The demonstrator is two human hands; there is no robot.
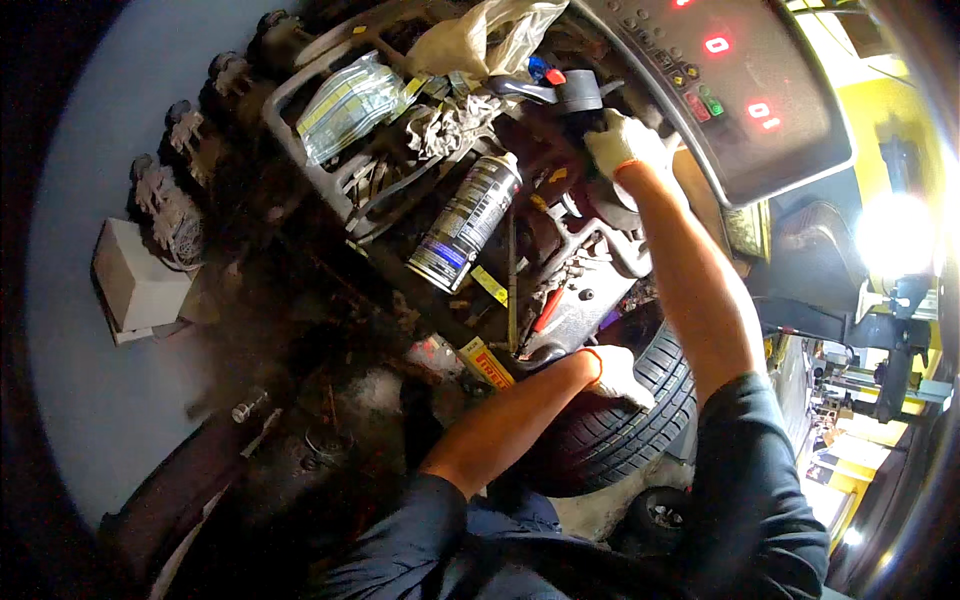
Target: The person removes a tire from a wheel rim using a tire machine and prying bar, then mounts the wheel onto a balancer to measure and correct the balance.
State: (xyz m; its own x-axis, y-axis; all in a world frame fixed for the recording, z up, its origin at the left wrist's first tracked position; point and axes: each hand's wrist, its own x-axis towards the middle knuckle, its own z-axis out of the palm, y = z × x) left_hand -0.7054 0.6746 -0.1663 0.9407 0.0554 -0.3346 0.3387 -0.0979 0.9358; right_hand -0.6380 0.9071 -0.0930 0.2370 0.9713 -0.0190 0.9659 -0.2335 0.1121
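Observation:
My right hand (pixel 628 145), in a white glove, reaches up beside the display panel, its fingers closed round a black fitting beneath a grey cylindrical cap (pixel 580 88). Lower down, my gloved left hand (pixel 620 380) has its fingers curved over the tread of an upright black tire (pixel 630 440). Between my hands lies a grey tool tray (pixel 590 285) holding small metal pieces and a red-handled tool (pixel 548 310). A spray can (pixel 462 222) lies diagonally on the cluttered machine top, with a plastic packet (pixel 350 110), crumpled rags (pixel 445 130) and a pale cloth (pixel 475 35) above it.
A dark display panel (pixel 740 135) with red lit digits borders the top right. At left, metal fittings (pixel 165 210) hang along the machine beside a white box (pixel 135 280). A small wheel (pixel 660 515) sits on the floor; a bright lamp (pixel 893 235) shines at right.

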